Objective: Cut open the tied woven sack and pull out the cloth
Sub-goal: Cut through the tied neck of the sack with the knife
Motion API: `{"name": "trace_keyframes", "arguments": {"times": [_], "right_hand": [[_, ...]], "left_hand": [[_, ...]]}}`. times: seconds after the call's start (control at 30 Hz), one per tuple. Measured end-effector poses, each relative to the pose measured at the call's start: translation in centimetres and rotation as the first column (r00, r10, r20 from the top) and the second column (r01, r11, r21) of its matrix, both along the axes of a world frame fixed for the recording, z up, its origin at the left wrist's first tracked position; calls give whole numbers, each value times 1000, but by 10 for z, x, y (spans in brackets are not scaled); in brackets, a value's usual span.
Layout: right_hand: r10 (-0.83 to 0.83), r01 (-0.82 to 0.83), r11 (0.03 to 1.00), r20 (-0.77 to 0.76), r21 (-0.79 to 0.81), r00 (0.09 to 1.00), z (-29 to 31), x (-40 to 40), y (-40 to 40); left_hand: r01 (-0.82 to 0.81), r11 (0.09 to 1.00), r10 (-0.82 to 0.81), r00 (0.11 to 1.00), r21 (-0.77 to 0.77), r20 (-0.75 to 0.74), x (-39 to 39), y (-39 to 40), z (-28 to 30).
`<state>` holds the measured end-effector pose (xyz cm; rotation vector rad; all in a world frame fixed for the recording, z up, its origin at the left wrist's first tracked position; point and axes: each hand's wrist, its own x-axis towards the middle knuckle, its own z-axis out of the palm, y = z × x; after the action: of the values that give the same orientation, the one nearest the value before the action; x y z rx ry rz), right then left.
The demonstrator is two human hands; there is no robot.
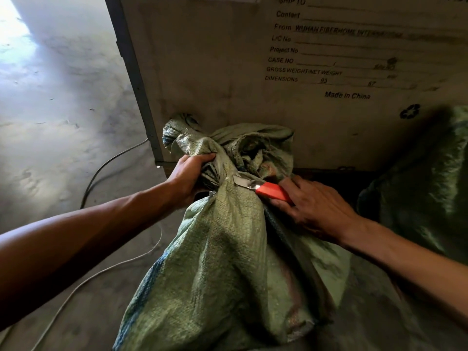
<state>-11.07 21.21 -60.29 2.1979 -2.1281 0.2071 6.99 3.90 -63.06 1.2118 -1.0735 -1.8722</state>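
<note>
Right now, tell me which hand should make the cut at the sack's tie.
Right hand: it holds the orange knife, blade at the sack neck. Left hand grips the bunched top, steadying it.

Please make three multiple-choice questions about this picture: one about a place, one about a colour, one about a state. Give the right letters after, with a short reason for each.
1. Where does the left hand grip the woven sack?
A. at the gathered neck
B. at the bottom corner
C. it does not touch the sack

2. What colour is the handle of the knife?
A. blue
B. orange-red
C. black

3. What is the state of the sack at the neck?
A. bunched tight
B. spread wide open and emptied
C. folded flat on the floor

Answers:
1 A: the fingers close around the bunched fabric just above the sack's full body.
2 B: the handle shows orange-red under the right hand, with the metal blade pointing at the neck.
3 A: the fabric is gathered narrow where the blade meets it, and the body below is full.
</note>
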Motion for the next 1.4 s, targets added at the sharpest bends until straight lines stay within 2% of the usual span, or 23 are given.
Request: {"name": "trace_keyframes", "arguments": {"times": [0.37, 0.5, 0.73, 1.0, 1.07, 1.13, 1.2, 1.3, 1.4], "right_hand": [[61, -61, 998, -14, 8, 998, -5, -5, -3], [38, -38, 999, 0, 11, 999, -4, -2, -3], [11, -10, 999, 38, -33, 999, -8, 3, -3], [-25, 26, 996, 16, -80, 1000, -10, 8, -8], [-50, 58, 995, 91, -83, 995, -9, 10, -11], [-97, 129, 981, 210, -143, 973, -2, 11, -20], [-84, 139, 967, 249, -212, 965, 11, 8, -32], [27, 51, 975, 342, -215, 939, 24, 5, -38], [94, -59, 993, 366, -105, 926, 11, 4, -26]], "left_hand": [[42, 999, -42, 999, 18, -11, 1, 1, -2], [63, 996, -62, 998, 57, -20, 1, 0, -5], [59, 997, -58, 998, 40, -36, 0, 1, -5], [69, 997, -69, 997, 23, -20, 1, 1, -7], [98, 995, -98, 995, -17, 7, 1, 3, -8], [134, 989, -132, 990, -59, 49, -1, 9, -11], [145, 988, -141, 988, -58, 61, -1, 12, -13], [105, 994, -104, 994, -12, 20, 3, 8, -10], [90, 996, -90, 996, 6, -21, 9, 3, -9]]}}
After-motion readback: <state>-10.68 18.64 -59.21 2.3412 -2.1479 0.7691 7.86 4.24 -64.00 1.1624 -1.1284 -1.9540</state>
